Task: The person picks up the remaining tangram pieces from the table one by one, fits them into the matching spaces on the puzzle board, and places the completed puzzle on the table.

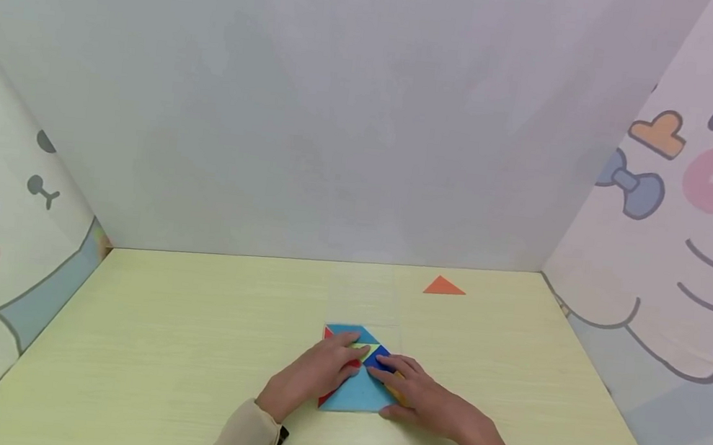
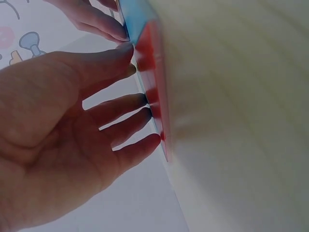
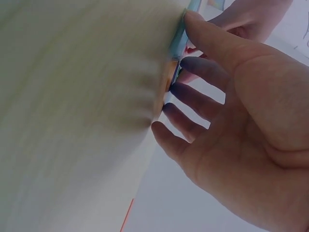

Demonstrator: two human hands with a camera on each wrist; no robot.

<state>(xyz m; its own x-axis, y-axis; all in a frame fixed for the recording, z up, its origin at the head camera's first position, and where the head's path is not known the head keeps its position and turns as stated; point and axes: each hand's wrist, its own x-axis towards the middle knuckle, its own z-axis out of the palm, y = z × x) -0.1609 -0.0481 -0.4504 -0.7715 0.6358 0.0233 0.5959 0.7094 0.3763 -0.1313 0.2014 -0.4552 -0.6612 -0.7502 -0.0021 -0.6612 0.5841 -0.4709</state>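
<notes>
Flat coloured tangram pieces lie edge to edge on the table: a large light blue triangle (image 1: pixel 355 390) in front, a blue piece (image 1: pixel 343 328) at the back, a dark blue piece (image 1: pixel 373 359), and bits of red (image 1: pixel 326 397), yellow-green and orange between. My left hand (image 1: pixel 318 367) rests on the left side, fingertips touching the pieces; the left wrist view has them along the red piece (image 2: pixel 153 72). My right hand (image 1: pixel 432 403) spreads over the right side, its thumb at the light blue corner and its fingers by the orange piece (image 3: pixel 170 72). Both hands partly cover the pieces.
A lone orange-red triangle (image 1: pixel 444 287) lies at the back right of the pale wooden table (image 1: pixel 188 335). Behind the pieces a faint see-through rectangle (image 1: pixel 363 297) lies on the tabletop. A grey-white panel and cartoon-printed side panels enclose the table.
</notes>
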